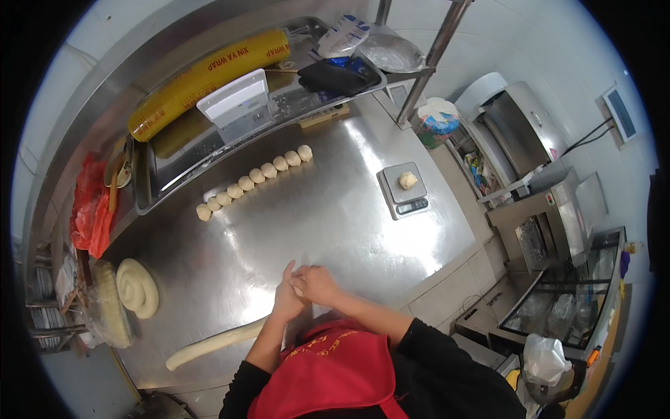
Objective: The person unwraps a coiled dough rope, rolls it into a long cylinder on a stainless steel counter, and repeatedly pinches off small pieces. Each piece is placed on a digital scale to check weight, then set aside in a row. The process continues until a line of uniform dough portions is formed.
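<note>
My left hand (288, 299) and my right hand (320, 286) are pressed together above the near edge of the steel table. Between them a small piece of dough (298, 291) barely shows, mostly hidden by my fingers. A long rope of dough (217, 343) lies to the left, its right end passing behind my left forearm. Farther back, several dough balls (246, 183) form a slanting row. One lump of dough (408, 180) rests on the digital kitchen scale (400, 197) at the right. At the far left sits a thick coil of dough (137, 289).
A steel tray (172, 184) on a shelf behind the row holds a yellow roll of plastic wrap (209, 78) and a white plastic device (235, 99). Red plastic bags (91, 209) hang at the left. A metal shelf post (432, 63) rises at the back right.
</note>
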A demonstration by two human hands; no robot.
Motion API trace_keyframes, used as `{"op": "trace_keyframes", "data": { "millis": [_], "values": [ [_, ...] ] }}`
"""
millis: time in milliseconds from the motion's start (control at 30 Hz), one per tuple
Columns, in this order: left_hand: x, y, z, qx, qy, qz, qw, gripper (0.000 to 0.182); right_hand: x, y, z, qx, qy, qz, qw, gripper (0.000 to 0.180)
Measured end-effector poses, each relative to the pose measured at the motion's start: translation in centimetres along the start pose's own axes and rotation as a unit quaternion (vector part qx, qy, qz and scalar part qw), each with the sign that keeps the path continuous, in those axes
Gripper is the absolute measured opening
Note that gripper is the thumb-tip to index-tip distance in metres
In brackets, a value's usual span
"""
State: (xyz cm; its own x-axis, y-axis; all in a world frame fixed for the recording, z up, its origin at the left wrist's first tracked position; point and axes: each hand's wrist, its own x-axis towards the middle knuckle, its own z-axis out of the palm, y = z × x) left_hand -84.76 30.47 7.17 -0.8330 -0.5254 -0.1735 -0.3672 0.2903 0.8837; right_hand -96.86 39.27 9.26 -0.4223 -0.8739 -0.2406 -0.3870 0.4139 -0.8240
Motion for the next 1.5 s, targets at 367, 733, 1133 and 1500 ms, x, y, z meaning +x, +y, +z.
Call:
{"op": "trace_keyframes", "data": {
  "millis": [367, 733, 1133, 1500],
  "values": [
    [0.1, 1.6, 1.2, 0.081, 0.023, 0.036, 0.996, 0.034, -1.2, -0.9, 2.2, -0.05, 0.149, 0.08, 0.984, 0.045],
    [1.8, 0.6, 3.0, 0.423, -0.023, 0.007, 0.906, 0.015, 0.0, 3.3, 4.6, 0.206, 0.235, 0.277, 0.909, 0.039],
    [5.2, -1.0, 2.2, 0.469, -0.035, -0.061, 0.88, 0.017, 1.9, -2.6, -0.3, 0.438, 0.159, 0.43, 0.774, 0.022],
    [3.2, 0.2, -4.3, 0.131, -0.111, -0.132, 0.976, 0.037, 18.9, 3.1, -16.6, 0.465, 0.074, 0.181, 0.863, 0.051]
  ]
}}
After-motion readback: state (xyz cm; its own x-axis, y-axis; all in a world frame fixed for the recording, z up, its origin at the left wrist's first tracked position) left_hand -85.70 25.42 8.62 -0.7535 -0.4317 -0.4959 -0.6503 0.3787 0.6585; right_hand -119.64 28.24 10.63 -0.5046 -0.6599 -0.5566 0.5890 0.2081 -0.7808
